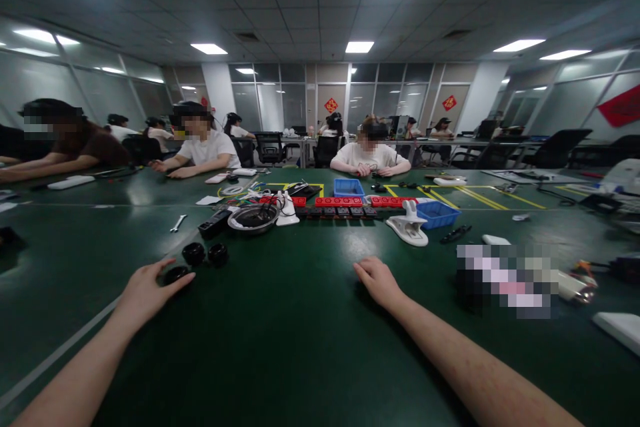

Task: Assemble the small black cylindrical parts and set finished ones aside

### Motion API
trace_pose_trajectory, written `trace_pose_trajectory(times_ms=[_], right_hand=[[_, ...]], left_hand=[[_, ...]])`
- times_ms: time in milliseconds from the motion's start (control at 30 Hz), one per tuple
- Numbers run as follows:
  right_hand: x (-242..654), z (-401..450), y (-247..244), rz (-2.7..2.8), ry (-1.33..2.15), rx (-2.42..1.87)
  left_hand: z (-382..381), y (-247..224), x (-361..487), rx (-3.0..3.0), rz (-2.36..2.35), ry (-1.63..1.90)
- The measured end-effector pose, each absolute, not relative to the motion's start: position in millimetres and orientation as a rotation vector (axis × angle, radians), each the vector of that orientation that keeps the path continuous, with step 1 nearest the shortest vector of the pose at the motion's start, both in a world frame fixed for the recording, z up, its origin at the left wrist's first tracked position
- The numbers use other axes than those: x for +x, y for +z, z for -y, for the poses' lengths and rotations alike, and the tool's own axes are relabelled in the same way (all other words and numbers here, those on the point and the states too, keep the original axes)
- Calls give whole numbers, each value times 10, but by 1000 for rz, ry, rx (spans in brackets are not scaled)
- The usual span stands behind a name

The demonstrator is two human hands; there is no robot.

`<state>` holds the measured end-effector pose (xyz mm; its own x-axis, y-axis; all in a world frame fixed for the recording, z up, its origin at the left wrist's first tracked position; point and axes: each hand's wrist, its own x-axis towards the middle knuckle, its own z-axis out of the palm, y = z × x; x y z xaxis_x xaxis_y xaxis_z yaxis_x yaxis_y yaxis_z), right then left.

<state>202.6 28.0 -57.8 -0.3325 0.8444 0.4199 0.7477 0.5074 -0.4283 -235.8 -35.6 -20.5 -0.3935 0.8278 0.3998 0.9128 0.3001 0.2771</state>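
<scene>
My left hand (pixel 150 290) is at the left on the green table, its thumb and fingers curved around a round black part (pixel 177 275). Just beyond it, two more black round parts (pixel 193 253) stand side by side. My right hand (pixel 376 279) rests on the table right of the middle, fingers curled together; whatever they may hold is hidden or too small to name. Ahead of it lies a white clip-shaped base (pixel 409 230). A metal bowl (pixel 253 219) with dark pieces in it sits beyond the black parts.
Red strips (pixel 339 201) and black socket-like blocks lie across the middle. Blue trays (pixel 437 213) stand near them. A wrench (pixel 178 223) lies at the left, a white box (pixel 620 330) at the right. Several people sit at tables opposite and further back.
</scene>
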Motion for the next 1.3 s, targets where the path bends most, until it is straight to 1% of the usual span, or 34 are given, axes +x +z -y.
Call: trace_pose_trajectory(times_ms=[67,167,233,333,400,467,533,633,733,833,1033,1167,1300], right_hand=[[2007,-253,-525,2156,118,-1251],[1999,-178,-294,2118,18,-1266],[2058,-111,-17,2048,-6,-1291],[2314,-28,483,1915,-40,-1342],[2600,-18,753,1731,-103,-1440],[2946,-51,884,1664,-103,-1588],[3300,-108,853,1700,-52,-1829],[3727,-179,598,1854,102,-2176],[3948,-205,302,1937,238,-2361],[4012,-234,120,1954,260,-2444],[3817,-439,71,2033,222,-2254],[3208,-525,40,2185,279,-2034],[2477,-425,-9,2374,426,-1723]], left_hand=[[390,-119,-2213,-1547,2346,-697],[457,-30,-1858,-1675,2080,-795],[501,-46,-1550,-2014,1884,-803],[536,-152,-1040,-2573,1647,-692],[520,-222,-695,-2819,1568,-623],[466,-272,-362,-2986,1507,-545],[383,-309,-62,-3058,1461,-464],[248,-365,276,-3084,1472,-372],[165,-414,428,-3139,1410,-310],[149,-434,432,-3170,1393,-333],[186,-429,386,-3174,1448,-485],[184,-435,371,-3148,1612,-744],[130,-449,304,-3092,1712,-933]])
